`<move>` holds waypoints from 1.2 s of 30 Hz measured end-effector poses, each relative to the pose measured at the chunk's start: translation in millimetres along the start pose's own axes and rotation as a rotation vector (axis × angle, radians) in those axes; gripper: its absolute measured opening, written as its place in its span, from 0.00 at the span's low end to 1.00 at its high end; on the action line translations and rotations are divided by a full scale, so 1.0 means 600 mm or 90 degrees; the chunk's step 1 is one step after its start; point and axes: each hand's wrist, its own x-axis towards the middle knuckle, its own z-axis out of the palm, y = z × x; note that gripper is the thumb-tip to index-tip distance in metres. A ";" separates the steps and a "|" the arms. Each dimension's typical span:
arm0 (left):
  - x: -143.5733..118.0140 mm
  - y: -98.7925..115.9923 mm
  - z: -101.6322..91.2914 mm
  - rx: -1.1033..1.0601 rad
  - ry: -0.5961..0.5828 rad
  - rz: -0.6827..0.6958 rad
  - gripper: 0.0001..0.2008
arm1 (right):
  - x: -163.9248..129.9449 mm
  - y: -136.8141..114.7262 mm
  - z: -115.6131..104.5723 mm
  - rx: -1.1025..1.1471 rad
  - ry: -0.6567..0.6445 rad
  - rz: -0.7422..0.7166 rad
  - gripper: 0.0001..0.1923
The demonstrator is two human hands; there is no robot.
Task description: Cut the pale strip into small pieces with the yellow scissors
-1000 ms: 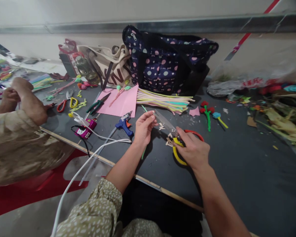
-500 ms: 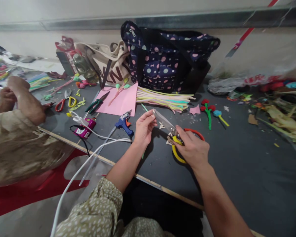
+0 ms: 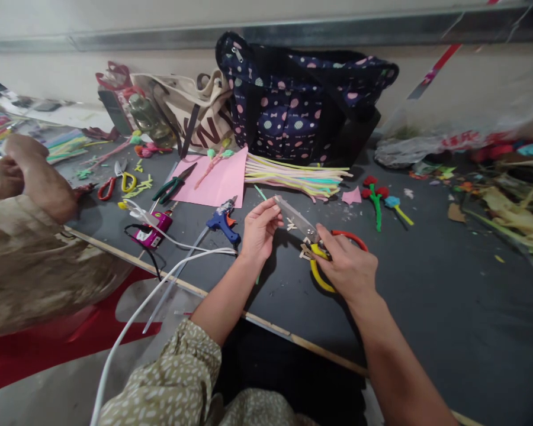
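My left hand [image 3: 262,228] is closed in a pinch. A thin green pipe cleaner [image 3: 260,191] sticks out above its fingers, and a green end shows below the hand. Gripped near the pivot by my right hand [image 3: 349,260] is a pair of scissors [image 3: 296,219] with red and yellow handles. The blades point up and left, and their tip meets my left fingertips; whether it touches the pipe cleaner is hidden. Small pale scraps [image 3: 305,251] lie on the table under the scissors.
A blue glue gun [image 3: 224,222] lies left of my hands, with a white cable [image 3: 160,290] crossing the table edge. Behind are a pink sheet [image 3: 224,186], a pipe cleaner bundle [image 3: 297,174] and a dotted bag [image 3: 288,112]. Another person's arm [image 3: 48,177] is at left.
Both hands and the scissors hold nearly the same position. The view has shifted very slightly; nothing was let go or taken hold of.
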 end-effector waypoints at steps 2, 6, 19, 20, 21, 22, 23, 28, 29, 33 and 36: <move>0.000 0.000 -0.001 0.007 -0.002 0.006 0.15 | 0.000 0.000 0.000 -0.002 0.006 -0.004 0.24; 0.000 -0.001 -0.002 0.011 -0.010 0.016 0.15 | 0.000 0.000 -0.001 0.002 0.023 -0.008 0.24; -0.002 0.000 0.001 -0.005 -0.004 0.011 0.15 | -0.004 0.000 0.002 0.010 0.006 0.002 0.24; -0.002 0.000 0.001 -0.006 -0.003 0.011 0.15 | -0.004 0.000 0.002 0.014 -0.001 0.004 0.24; -0.002 0.000 0.001 -0.006 -0.002 0.010 0.15 | -0.005 0.000 0.002 0.018 -0.007 0.005 0.24; -0.002 0.000 0.001 -0.005 0.000 0.010 0.15 | -0.005 0.000 0.002 0.022 -0.009 0.005 0.24; -0.002 0.000 0.001 -0.003 0.003 0.010 0.15 | -0.005 0.001 0.001 0.025 -0.009 0.003 0.24; -0.002 0.000 0.001 0.001 0.010 0.008 0.15 | -0.002 0.000 -0.001 0.027 0.010 -0.019 0.22; -0.002 0.000 0.001 -0.001 0.011 0.009 0.15 | 0.000 0.000 -0.001 0.030 0.016 -0.020 0.22; 0.000 0.001 0.000 -0.007 0.003 0.015 0.15 | 0.007 -0.001 -0.001 0.097 0.018 0.027 0.23; 0.001 0.002 0.000 -0.020 -0.005 0.021 0.17 | 0.013 -0.003 -0.004 0.126 -0.004 0.102 0.23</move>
